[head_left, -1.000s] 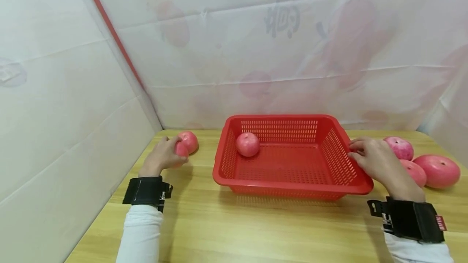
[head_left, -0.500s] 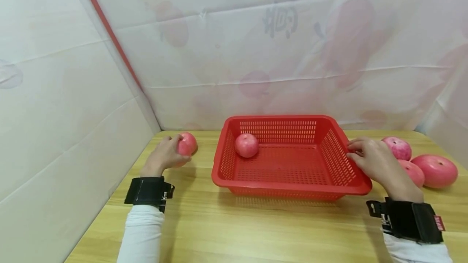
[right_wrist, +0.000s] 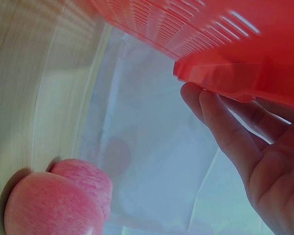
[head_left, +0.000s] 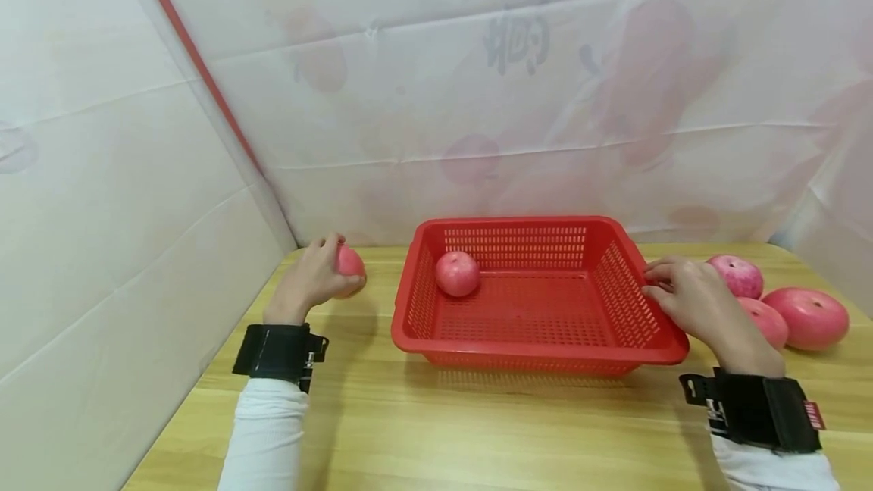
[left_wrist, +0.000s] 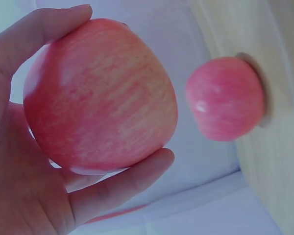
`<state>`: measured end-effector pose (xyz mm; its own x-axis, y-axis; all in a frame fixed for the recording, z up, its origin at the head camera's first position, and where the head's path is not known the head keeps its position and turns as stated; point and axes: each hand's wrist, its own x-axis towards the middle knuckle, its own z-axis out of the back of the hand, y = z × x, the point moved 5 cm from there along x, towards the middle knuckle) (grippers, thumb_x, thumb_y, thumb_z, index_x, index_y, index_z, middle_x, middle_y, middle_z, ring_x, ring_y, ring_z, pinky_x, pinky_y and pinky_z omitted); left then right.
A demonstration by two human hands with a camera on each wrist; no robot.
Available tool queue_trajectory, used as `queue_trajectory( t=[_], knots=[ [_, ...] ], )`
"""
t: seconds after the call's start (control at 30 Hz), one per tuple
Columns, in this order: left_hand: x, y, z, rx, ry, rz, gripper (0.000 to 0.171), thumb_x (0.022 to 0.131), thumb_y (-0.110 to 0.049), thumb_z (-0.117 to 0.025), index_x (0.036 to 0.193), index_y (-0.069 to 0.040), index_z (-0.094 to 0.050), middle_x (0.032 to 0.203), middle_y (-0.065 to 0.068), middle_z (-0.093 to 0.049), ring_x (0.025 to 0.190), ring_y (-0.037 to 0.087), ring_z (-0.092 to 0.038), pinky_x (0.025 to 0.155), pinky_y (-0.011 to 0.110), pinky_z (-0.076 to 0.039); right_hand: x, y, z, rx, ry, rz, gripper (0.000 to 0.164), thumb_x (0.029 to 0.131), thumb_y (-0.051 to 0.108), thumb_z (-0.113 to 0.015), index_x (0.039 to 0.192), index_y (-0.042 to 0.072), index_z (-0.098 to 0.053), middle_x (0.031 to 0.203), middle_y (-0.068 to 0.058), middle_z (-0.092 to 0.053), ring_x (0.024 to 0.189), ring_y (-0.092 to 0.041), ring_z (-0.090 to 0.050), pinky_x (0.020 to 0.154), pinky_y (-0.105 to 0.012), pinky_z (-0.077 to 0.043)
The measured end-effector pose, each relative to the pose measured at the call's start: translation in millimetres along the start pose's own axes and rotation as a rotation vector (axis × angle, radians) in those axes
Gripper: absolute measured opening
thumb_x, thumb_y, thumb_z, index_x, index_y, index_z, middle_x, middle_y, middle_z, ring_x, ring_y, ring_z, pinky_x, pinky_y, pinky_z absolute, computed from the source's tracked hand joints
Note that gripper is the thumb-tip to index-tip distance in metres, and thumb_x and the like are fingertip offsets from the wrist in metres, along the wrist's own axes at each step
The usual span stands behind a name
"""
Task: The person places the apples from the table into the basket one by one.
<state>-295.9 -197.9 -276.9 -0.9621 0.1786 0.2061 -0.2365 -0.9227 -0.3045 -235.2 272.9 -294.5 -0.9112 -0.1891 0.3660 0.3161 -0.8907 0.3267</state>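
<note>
My left hand [head_left: 310,279] holds a streaky pink-red apple [left_wrist: 105,98], its thumb and fingers wrapped round the sides in the left wrist view. In the head view the back of the hand largely hides that apple. Just beyond it a second apple [left_wrist: 225,98] sits on the wooden table. My right hand [head_left: 702,305] grips the right rim of a red plastic basket [head_left: 539,351], with fingertips right at the rim's edge in the right wrist view. One pink apple [head_left: 458,273] lies inside the basket, at its left end.
Three pink-red fruits lie right of the right hand: a speckled one [head_left: 740,276] at the back, a large oval one [head_left: 807,318] and a round one [head_left: 767,322] partly behind the wrist. Pale sheeting [head_left: 436,97] walls the table [head_left: 423,430] at back and sides.
My left hand has lifted slightly and turned with the apple in it, covering more of that apple. The right hand stays at the basket's rim; the whole view has shifted a little.
</note>
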Motion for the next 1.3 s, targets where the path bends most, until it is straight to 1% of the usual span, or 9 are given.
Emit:
queue_trajectory(
  t=[0.1,0.27,0.5,0.6,0.83,0.9,1.13,1.3],
  knots=[
    [2.4,-8.3,5.7,-0.001,-0.01,-0.025,0.062,0.074,-0.03,-0.068,0.124,-0.003,-0.043,0.108,0.02,-0.05,0.087,0.033,-0.053,0.067,0.045,-0.049,0.4,1.0,-0.1,0.004,0.002,0.0,0.02,0.077,0.001,-0.067,0.093,-0.011,-0.065,0.097,-0.03,-0.059,0.08,-0.04,-0.058,0.064,-0.05,-0.05],
    [7.9,-23.1,12.6,-0.003,-0.014,-0.059,0.063,0.073,-0.032,-0.069,0.124,-0.005,-0.043,0.11,0.018,-0.051,0.091,0.032,-0.052,0.07,0.046,-0.049,-0.1,1.3,0.2,0.005,-0.001,-0.004,0.021,0.077,0.001,-0.067,0.093,-0.011,-0.065,0.098,-0.03,-0.059,0.081,-0.041,-0.058,0.065,-0.051,-0.05],
    [14.0,-39.8,20.6,0.006,-0.019,-0.056,0.065,0.072,-0.034,-0.071,0.126,-0.01,-0.044,0.112,0.013,-0.051,0.092,0.029,-0.053,0.069,0.045,-0.05,1.9,2.2,3.1,0.001,-0.013,0.007,0.02,0.076,0.0,-0.067,0.093,-0.011,-0.065,0.097,-0.029,-0.059,0.08,-0.041,-0.058,0.064,-0.05,-0.05],
    [16.6,-45.7,21.7,0.0,-0.016,-0.057,0.064,0.072,-0.033,-0.072,0.126,-0.01,-0.044,0.113,0.013,-0.051,0.092,0.029,-0.052,0.07,0.044,-0.051,2.9,2.9,4.4,-0.004,-0.024,0.017,0.019,0.076,0.0,-0.068,0.092,-0.011,-0.066,0.096,-0.028,-0.059,0.08,-0.041,-0.058,0.064,-0.051,-0.05],
    [21.6,-61.0,17.7,-0.005,0.023,-0.075,0.065,0.072,-0.033,-0.072,0.127,-0.011,-0.043,0.112,0.012,-0.05,0.093,0.028,-0.052,0.07,0.042,-0.051,-1.0,1.0,1.0,0.022,0.008,-0.01,0.02,0.076,0.001,-0.068,0.092,-0.011,-0.066,0.096,-0.027,-0.059,0.081,-0.04,-0.057,0.065,-0.05,-0.05],
    [22.5,-64.4,15.8,-0.01,0.036,-0.075,0.067,0.072,-0.033,-0.073,0.128,-0.012,-0.043,0.113,0.012,-0.05,0.094,0.028,-0.051,0.07,0.042,-0.051,-2.2,0.4,-0.2,0.022,0.005,-0.004,0.019,0.076,0.0,-0.068,0.092,-0.01,-0.066,0.096,-0.027,-0.059,0.081,-0.04,-0.058,0.065,-0.05,-0.05],
    [25.4,-73.5,13.2,0.014,0.033,-0.091,0.063,0.071,-0.033,-0.073,0.124,-0.013,-0.045,0.111,0.01,-0.049,0.088,0.025,-0.052,0.067,0.039,-0.051,-1.9,1.2,-0.1,0.007,-0.021,0.034,0.018,0.076,0.0,-0.067,0.091,-0.01,-0.066,0.096,-0.028,-0.06,0.081,-0.041,-0.059,0.065,-0.05,-0.05],
    [27.2,-78.3,7.9,0.033,0.063,-0.093,0.066,0.072,-0.034,-0.073,0.127,-0.013,-0.043,0.115,0.012,-0.047,0.088,0.026,-0.053,0.067,0.038,-0.051,-0.6,1.7,2.0,-0.002,-0.028,0.042,0.017,0.076,-0.001,-0.067,0.09,-0.01,-0.066,0.096,-0.027,-0.06,0.081,-0.04,-0.059,0.066,-0.051,-0.049]
  ],
)
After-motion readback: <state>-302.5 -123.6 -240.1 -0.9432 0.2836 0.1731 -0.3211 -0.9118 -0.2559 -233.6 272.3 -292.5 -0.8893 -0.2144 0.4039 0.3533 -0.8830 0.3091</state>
